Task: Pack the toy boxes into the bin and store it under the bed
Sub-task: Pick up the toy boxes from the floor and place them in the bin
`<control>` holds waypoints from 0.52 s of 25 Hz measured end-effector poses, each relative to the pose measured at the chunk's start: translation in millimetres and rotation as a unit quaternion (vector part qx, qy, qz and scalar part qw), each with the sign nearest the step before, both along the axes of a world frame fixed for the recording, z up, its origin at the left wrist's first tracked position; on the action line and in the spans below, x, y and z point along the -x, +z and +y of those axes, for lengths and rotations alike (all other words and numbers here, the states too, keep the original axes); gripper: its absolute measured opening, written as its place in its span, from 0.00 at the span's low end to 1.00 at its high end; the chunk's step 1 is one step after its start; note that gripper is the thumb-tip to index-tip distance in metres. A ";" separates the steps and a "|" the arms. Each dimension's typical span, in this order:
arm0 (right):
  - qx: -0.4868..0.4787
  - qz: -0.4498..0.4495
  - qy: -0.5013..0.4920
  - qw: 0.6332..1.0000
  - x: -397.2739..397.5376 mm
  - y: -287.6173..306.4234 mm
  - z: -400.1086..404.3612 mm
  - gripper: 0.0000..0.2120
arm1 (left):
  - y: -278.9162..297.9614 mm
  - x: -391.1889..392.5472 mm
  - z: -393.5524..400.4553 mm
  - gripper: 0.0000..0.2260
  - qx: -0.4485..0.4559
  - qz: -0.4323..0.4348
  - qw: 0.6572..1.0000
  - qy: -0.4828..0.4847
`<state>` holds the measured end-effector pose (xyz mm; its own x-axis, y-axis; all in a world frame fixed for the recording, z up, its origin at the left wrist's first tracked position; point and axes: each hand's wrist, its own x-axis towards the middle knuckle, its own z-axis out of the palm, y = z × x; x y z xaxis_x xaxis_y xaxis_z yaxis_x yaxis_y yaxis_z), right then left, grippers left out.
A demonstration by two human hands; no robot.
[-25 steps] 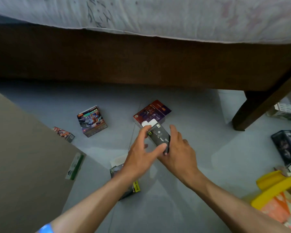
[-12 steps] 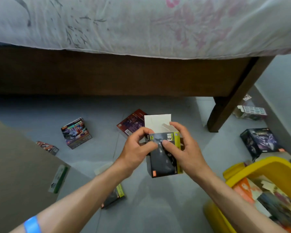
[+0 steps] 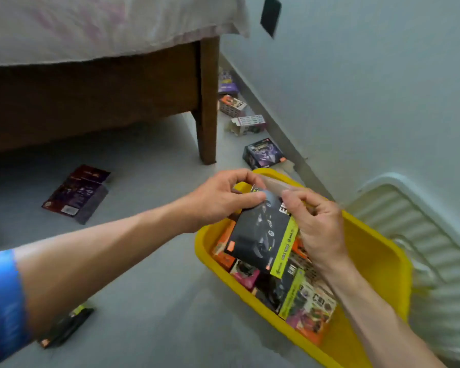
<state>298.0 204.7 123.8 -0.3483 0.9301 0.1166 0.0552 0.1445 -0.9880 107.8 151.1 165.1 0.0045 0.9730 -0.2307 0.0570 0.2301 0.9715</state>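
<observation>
Both hands pinch the black toy box [image 3: 260,235] by its top end, left hand [image 3: 218,200] and right hand [image 3: 316,224] alike, its long axis slanting down over the yellow bin [image 3: 377,251], directly above the boxes packed inside.

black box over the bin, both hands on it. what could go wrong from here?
1. The black box has its top flap open where both hands pinch it; dropped in like that, the flap may crumple.
2. The yellow bin already looks crowded, so the box may ride high and snag under the bed frame.
3. Boxes along the wall could be overlooked.
</observation>
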 end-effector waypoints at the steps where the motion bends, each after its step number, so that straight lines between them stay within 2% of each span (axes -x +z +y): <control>1: 0.023 0.029 -0.019 0.999 -29.5 -0.3 1.0 0.11 | -3.8 -24.7 12.9 0.09 -0.012 -0.004 1.000 -0.012; 3: 0.090 0.076 -0.028 0.993 -85.3 -6.7 2.8 0.22 | -17.5 -70.8 31.3 0.11 -0.017 -0.016 0.999 -0.024; 4: 0.109 0.051 -0.015 0.993 -106.6 -11.0 2.8 0.24 | -27.1 -87.7 35.5 0.11 -0.013 -0.003 0.999 -0.032; 5: 0.122 0.000 0.002 0.993 -126.2 -15.2 2.5 0.23 | -38.9 -102.7 38.3 0.09 -0.012 0.025 0.998 -0.050; 7: 0.153 -0.151 0.001 0.977 -151.9 -24.2 2.7 0.14 | -63.5 -115.8 35.1 0.09 -0.010 0.127 0.985 -0.116; 8: 0.163 -0.225 -0.022 0.960 -161.9 -30.4 4.4 0.12 | -73.7 -116.7 31.2 0.10 -0.016 0.209 0.963 -0.171; 10: 0.160 -0.346 -0.043 0.924 -170.4 -46.4 8.1 0.12 | -88.5 -114.0 19.8 0.13 -0.040 0.359 0.883 -0.300; 11: 0.152 -0.386 -0.031 0.909 -166.5 -52.7 7.8 0.12 | -94.2 -110.7 14.1 0.14 -0.041 0.394 0.846 -0.356; 13: 0.175 -0.429 0.005 0.886 -153.7 -68.5 4.3 0.12 | -100.5 -106.0 4.9 0.14 -0.012 0.420 0.801 -0.426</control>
